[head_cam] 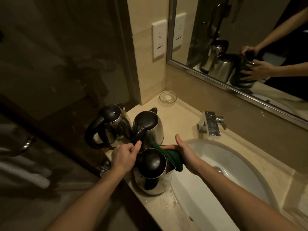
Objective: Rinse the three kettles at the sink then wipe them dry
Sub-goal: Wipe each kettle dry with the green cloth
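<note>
Three steel kettles with black lids stand on the beige counter left of the sink (236, 165). The nearest kettle (152, 174) sits at the counter's front edge, lid shut. My left hand (124, 156) is closed around its black handle at the upper left. My right hand (182, 153) presses a dark green cloth (173, 158) against that kettle's right side near the spout. The middle kettle (150, 125) stands just behind it, and the far-left kettle (110, 121) sits beside the glass partition.
A square chrome faucet (210, 125) rises behind the white basin. A small glass dish (167, 98) sits in the back corner. A wall outlet plate (159, 41) and a framed mirror (233, 47) are above. Water drops lie on the counter's front edge (168, 202).
</note>
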The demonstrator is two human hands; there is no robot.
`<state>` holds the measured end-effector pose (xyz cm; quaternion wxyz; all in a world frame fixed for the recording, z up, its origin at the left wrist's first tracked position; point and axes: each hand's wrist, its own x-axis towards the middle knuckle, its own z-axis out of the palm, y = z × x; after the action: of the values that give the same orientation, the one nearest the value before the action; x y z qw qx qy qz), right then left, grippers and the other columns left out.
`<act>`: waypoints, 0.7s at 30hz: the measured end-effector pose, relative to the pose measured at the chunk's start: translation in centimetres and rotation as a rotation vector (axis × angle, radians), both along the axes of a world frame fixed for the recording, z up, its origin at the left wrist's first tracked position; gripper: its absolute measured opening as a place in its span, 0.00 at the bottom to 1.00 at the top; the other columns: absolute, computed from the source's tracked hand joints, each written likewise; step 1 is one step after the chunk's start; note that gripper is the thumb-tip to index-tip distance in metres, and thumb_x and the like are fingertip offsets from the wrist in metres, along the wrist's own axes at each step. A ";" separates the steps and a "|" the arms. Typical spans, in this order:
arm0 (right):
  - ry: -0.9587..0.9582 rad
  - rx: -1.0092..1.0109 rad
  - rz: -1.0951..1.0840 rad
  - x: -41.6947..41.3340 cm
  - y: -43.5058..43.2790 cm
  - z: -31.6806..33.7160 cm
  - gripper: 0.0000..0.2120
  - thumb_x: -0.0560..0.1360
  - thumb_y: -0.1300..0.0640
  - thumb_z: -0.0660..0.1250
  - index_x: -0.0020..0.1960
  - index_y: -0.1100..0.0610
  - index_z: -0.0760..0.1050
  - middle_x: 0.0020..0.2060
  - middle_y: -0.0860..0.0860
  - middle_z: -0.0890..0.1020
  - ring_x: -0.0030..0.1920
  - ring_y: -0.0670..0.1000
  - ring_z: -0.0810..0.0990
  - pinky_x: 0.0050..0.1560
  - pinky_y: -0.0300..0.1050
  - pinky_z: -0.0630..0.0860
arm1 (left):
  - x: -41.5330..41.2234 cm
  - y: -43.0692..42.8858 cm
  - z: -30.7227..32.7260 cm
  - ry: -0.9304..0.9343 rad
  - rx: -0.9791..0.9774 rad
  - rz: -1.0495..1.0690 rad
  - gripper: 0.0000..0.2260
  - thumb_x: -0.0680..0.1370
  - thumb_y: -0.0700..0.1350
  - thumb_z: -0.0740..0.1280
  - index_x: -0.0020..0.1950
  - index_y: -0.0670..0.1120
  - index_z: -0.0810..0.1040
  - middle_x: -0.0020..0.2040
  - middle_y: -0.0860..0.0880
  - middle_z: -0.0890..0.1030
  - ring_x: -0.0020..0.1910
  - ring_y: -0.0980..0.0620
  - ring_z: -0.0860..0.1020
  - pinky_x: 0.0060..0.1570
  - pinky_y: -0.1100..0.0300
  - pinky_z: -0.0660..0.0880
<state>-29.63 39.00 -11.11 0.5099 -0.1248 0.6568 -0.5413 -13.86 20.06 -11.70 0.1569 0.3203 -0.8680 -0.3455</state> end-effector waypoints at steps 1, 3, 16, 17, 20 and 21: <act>0.009 0.000 0.019 -0.2 -0.3 -0.1 0.38 0.78 0.31 0.41 0.57 0.53 0.83 0.55 0.55 0.83 0.59 0.55 0.81 0.66 0.51 0.72 | -0.1 0.0 0.0 -0.003 0.001 -0.001 0.31 0.72 0.72 0.49 0.28 0.46 0.70 0.26 0.50 0.69 0.28 0.48 0.69 0.33 0.53 0.65; 0.014 0.009 0.046 -0.5 -0.6 -0.7 0.37 0.78 0.32 0.41 0.57 0.51 0.83 0.55 0.54 0.84 0.58 0.54 0.81 0.67 0.52 0.72 | -0.2 0.0 0.0 -0.004 -0.001 -0.003 0.31 0.74 0.72 0.51 0.28 0.47 0.69 0.26 0.51 0.69 0.27 0.50 0.68 0.33 0.54 0.64; -0.002 0.060 0.037 -1.1 -1.3 -1.9 0.39 0.79 0.32 0.40 0.54 0.54 0.84 0.51 0.56 0.85 0.55 0.55 0.82 0.65 0.52 0.73 | -0.4 0.2 0.0 -0.043 -0.059 0.032 0.25 0.81 0.58 0.60 0.27 0.50 0.66 0.25 0.52 0.67 0.26 0.53 0.66 0.31 0.57 0.61; 0.007 0.049 0.043 -1.2 -1.3 -1.4 0.39 0.79 0.32 0.40 0.53 0.54 0.85 0.51 0.55 0.85 0.55 0.55 0.82 0.64 0.51 0.73 | -0.4 0.1 0.0 -0.043 -0.064 0.036 0.25 0.82 0.56 0.61 0.27 0.49 0.66 0.25 0.52 0.67 0.26 0.53 0.66 0.30 0.57 0.61; 0.026 0.037 0.033 -0.8 -1.0 -0.9 0.38 0.79 0.32 0.40 0.54 0.51 0.85 0.52 0.55 0.84 0.56 0.54 0.82 0.62 0.48 0.74 | -0.5 0.1 -0.2 -0.043 -0.065 0.042 0.25 0.82 0.56 0.61 0.27 0.48 0.67 0.25 0.51 0.68 0.26 0.52 0.66 0.31 0.56 0.63; 0.030 0.043 0.017 -0.6 -0.9 -1.2 0.38 0.79 0.33 0.40 0.53 0.51 0.85 0.51 0.54 0.85 0.55 0.53 0.82 0.63 0.49 0.74 | -0.5 0.1 -0.2 -0.043 -0.062 0.045 0.25 0.82 0.56 0.61 0.27 0.48 0.67 0.25 0.50 0.68 0.26 0.52 0.66 0.31 0.55 0.63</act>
<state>-30.23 38.14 -12.26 0.5073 -0.1274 0.6748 -0.5206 -14.35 20.12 -11.95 0.1560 0.3423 -0.8740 -0.3078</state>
